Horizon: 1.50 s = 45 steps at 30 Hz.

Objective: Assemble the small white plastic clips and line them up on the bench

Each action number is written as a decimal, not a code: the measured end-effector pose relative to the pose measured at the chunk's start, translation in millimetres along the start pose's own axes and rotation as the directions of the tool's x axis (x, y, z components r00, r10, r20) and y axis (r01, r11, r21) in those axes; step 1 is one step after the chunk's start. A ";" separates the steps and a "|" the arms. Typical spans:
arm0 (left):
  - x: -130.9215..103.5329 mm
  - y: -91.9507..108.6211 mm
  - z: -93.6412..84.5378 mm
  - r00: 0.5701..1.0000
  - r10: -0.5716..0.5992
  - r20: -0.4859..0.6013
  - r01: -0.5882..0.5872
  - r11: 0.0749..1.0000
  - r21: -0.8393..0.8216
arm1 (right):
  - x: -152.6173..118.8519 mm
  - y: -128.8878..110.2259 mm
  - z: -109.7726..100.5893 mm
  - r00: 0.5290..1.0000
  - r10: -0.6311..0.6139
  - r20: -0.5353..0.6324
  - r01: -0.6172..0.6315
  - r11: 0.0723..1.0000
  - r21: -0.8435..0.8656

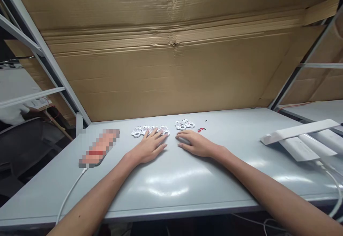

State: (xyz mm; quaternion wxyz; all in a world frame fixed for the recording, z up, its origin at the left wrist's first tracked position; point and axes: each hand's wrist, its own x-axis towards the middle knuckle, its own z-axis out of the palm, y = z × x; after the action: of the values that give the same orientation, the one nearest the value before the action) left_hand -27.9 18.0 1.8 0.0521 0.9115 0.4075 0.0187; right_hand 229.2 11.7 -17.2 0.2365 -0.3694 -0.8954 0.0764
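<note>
Several white flat pieces with ring-shaped ends (137,131) lie in a row on the grey tabletop (171,179). My left hand (150,146) rests palm down with its fingers spread, fingertips over the lower edges of the row. Two more white pieces (188,123) lie side by side to the right, just beyond my right hand (197,143). That hand lies on the tabletop, thumb apart from the fingers, with nothing seen in it. Small red and black bits (201,130) are behind the right hand, and a tiny dark bit (206,121) lies farther back.
A pixelated phone-like object (99,148) with a white cable (70,192) lies at the left. White box-like objects (300,146) with cables stand at the right. Cardboard (171,82) closes off the back, with metal frame posts (57,68) at the sides.
</note>
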 end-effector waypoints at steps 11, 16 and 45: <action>-0.1 -6.1 3.3 0.998 0.020 -0.059 -0.020 1.000 0.011 | -0.5 5.6 4.7 0.991 0.054 -0.125 -0.066 0.994 -0.090; 0.5 -10.2 6.2 0.994 0.032 -0.106 -0.030 0.999 0.016 | -2.3 10.7 8.7 0.989 0.147 -0.035 -0.150 0.977 -0.150; 3.1 -4.5 10.3 0.909 0.098 -0.405 -0.110 0.994 -0.004 | -3.3 -20.8 -11.4 0.996 -0.067 0.060 0.070 0.996 -0.050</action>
State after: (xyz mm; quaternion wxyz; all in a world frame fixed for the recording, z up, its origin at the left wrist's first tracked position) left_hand -28.3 22.5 -9.0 -0.0219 0.9076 0.3601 0.2149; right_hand 223.7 -5.9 -1.9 0.2032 -0.3422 -0.9157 0.0555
